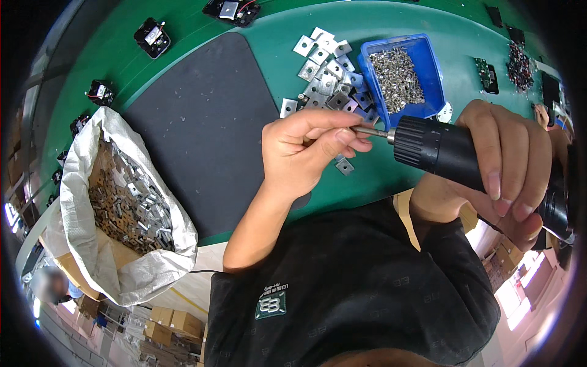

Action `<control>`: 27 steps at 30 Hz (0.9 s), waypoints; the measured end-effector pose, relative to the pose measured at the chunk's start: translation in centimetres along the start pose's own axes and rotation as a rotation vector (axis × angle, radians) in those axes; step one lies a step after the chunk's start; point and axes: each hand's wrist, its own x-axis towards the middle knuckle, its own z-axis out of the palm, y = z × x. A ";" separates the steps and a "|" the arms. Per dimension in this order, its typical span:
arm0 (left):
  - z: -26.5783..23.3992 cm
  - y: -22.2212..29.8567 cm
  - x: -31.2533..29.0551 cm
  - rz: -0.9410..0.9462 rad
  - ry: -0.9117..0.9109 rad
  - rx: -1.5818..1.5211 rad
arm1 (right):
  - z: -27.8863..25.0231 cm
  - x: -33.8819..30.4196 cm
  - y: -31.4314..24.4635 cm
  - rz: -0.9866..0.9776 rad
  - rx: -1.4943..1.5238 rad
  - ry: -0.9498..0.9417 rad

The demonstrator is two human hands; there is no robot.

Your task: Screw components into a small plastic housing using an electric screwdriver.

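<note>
Bit end: left hand pinches around the tip of the thin bit, just below the blue box; fingertips cover it, so can't tell if a small pc. is btwn them too.
Screwdriver: black power screwdriver, below & R of the box, grasped by right hand, fingers wrapped over the body; rear end hard to see in the dark rim.
Pale disc: disc at the box's lower R corner, partly hidden behind the screwdriver & right hand.
Black casings: casings stand far L of the box; their insides too small to make out.
Box contents: many small silvery screws, piled more to the L side; blue bottom shows at R.
White sack: sack far L and lower than the box, mouth wide open, w/ brownish & silvery metal pcs.; depth can't be told.
Metal plates: square plates w/ holes, heaped close along the box's L wall; one or two lie below it.
Mat: dark mat spreads L of the box, past the plates, w/ tiny pale specks.
Table edge: green table shows below the box, down to the dark shirt.
</note>
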 end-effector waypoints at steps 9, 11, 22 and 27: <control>-0.3 -1.0 0.1 0.175 -0.137 0.240 | -2.7 0.9 -1.2 0.114 0.084 -0.141; -0.1 -1.5 0.1 0.210 -0.130 0.276 | -2.8 0.9 -1.3 0.124 0.089 -0.158; -2.0 2.1 -0.2 0.137 0.188 1.311 | -2.3 0.0 -2.2 0.173 -0.093 -0.007; -2.6 2.6 0.5 0.108 0.223 1.590 | -2.0 0.0 -2.8 0.066 -0.266 0.102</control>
